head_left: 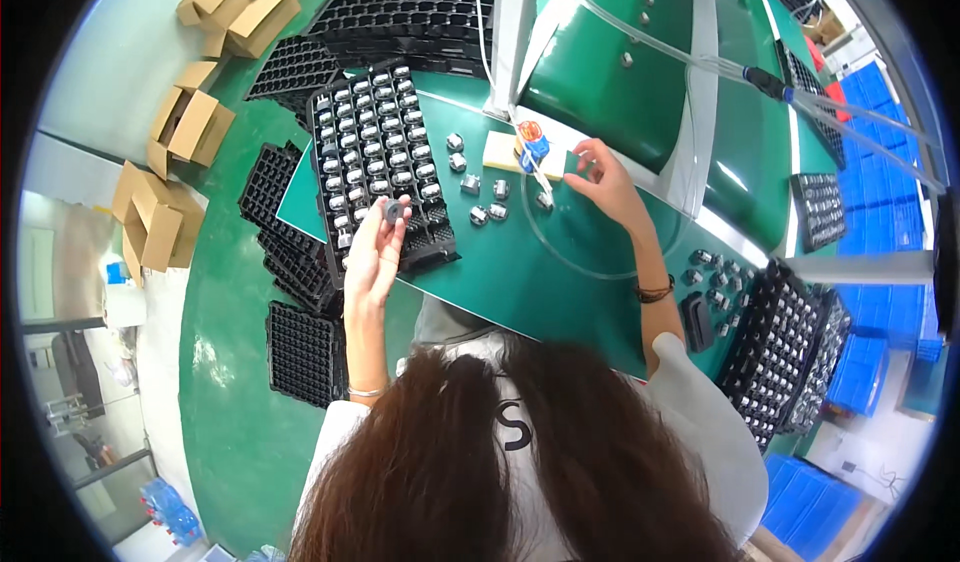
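My left hand (373, 252) is closed round a dark grey, round part (394, 210), its fingertips over the near edge of a black compartment tray (445, 254). Rows of small silver metal parts (372, 150) fill most of that tray. Over the green table, my right hand (607, 184) has its thumb and fingers curved but apart, with nothing visible between them. Just left of it stands a small blue thing with an orange top (533, 147), on a pale yellow pad (496, 152). Several loose silver parts (470, 183) lie between tray and pad.
Stacked black trays (400, 17) stand at the far left, more (305, 352) on the floor. Open cardboard boxes (160, 217) line the left side. Filled trays (775, 352) and a black block (697, 322) lie at right. A clear hose (560, 262) loops across the table beside a green conveyor belt (620, 82).
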Demonstrator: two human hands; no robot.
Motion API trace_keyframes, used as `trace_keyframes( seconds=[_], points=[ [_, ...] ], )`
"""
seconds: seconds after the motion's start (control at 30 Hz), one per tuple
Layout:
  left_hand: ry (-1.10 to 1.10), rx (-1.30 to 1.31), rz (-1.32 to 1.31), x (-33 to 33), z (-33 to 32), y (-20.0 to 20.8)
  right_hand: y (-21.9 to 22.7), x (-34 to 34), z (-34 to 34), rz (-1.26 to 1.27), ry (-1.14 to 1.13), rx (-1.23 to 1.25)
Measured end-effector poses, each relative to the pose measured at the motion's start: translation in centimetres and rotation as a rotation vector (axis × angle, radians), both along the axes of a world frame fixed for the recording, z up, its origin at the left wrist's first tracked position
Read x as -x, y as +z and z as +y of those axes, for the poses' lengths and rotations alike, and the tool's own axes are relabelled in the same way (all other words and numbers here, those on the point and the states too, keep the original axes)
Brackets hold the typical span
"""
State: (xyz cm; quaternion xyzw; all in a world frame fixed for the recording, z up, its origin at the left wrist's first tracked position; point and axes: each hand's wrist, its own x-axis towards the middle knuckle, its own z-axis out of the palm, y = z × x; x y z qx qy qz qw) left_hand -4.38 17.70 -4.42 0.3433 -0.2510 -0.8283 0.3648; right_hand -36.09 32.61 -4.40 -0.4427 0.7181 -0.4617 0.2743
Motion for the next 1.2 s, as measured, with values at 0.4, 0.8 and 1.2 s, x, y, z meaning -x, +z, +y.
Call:
trace_keyframes(
  seconds=[0.4, 0.8, 1.2],
  points=[
    [-0.072, -0.023, -0.061, 1.2, 2.5, 0.7, -0.1, -4.1, -4.6, 0.370, -0.029, 0.228],
    [-0.142, -0.046, -0.011, 3.1, 3.0, 0.6, -3.7, 2.9, -7.5, 0.344, -0.351, 0.351],
    [-0.192, 0.008, -0.082, 5.4, 4.1, 0.9, -4.2, 14.1, -7.3, 0.540, -0.703, 0.015]
  ],
)
